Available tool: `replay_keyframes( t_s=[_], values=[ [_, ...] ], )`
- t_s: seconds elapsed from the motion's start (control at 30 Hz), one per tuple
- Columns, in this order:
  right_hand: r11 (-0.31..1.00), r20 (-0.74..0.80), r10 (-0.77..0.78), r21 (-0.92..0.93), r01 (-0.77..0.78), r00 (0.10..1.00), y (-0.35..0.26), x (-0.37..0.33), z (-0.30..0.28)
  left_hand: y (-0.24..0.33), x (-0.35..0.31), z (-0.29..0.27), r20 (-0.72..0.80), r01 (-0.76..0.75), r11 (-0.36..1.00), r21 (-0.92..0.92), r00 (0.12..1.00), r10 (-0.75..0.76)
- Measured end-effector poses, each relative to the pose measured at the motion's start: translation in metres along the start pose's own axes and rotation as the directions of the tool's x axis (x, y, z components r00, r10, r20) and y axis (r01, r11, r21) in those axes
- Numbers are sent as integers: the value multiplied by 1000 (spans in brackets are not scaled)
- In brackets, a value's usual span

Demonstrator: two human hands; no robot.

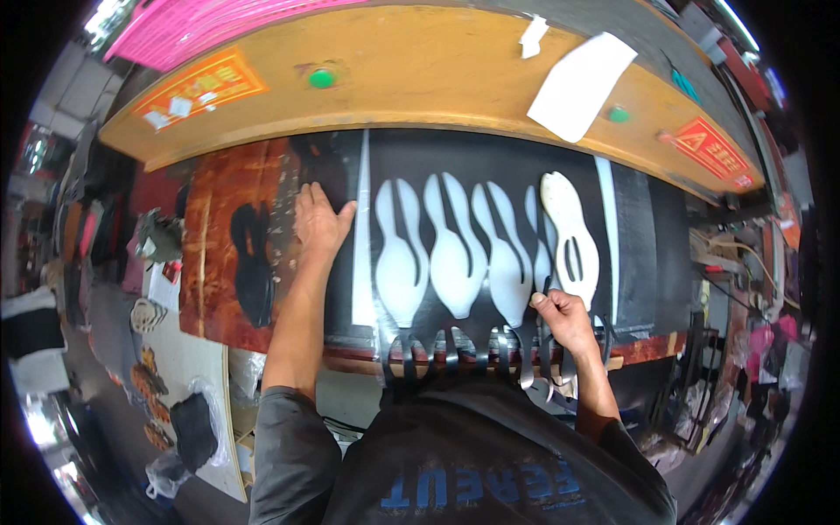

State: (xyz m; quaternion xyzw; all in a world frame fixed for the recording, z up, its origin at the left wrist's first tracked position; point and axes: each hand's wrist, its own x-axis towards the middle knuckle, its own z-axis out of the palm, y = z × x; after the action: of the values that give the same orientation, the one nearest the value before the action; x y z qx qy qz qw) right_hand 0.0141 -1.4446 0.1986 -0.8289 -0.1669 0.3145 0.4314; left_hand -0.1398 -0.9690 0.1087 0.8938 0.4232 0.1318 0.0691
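Note:
A black sheet of material (490,166) lies on a cutting table, with several shoe-upper-shaped holes (455,249) cut through it that show white beneath. My left hand (319,219) presses flat on the sheet's left edge, fingers spread. At the sheet's near edge, my right hand (560,317) is closed around a thin black strip of it, beside the rightmost holes. A white shoe-shaped cutting die (569,236) rests on the sheet just above my right hand. Black strips (446,354) hang over the table's front edge.
A yellow machine beam (420,79) with green buttons (321,78) spans the back, with a white sheet (582,83) lying on it. A worn red-brown board (232,236) lies at left with a black cut piece (254,262). Clutter and stacked pieces sit on the floor at left.

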Motion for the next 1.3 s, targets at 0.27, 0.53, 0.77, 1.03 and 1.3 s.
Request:
replay_keyframes(
  t_s=[0.27, 0.53, 0.77, 1.03, 1.3],
  values=[
    [973, -205, 229, 74, -219, 952, 4, -32, -63, -20, 25, 22, 76, -189, 978, -84, 978, 195],
    [915, -33, -314, -278, 293, 949, -18, 6, -36, 105, -50, -40, -142, -523, 713, -466, 840, 523],
    [856, -406, -281, -516, 36, 869, -12, 44, -89, 223, -158, -59, -10, -449, 428, -785, 698, 716],
    [743, -394, -269, -665, -71, 879, 7, 68, -54, 258, -191, -18, -43, -611, 443, -656, 616, 787],
    [828, -409, -316, -559, 38, 856, 9, 73, -69, 255, -196, 6, -78, -736, 493, -464, 588, 805]
  ],
)
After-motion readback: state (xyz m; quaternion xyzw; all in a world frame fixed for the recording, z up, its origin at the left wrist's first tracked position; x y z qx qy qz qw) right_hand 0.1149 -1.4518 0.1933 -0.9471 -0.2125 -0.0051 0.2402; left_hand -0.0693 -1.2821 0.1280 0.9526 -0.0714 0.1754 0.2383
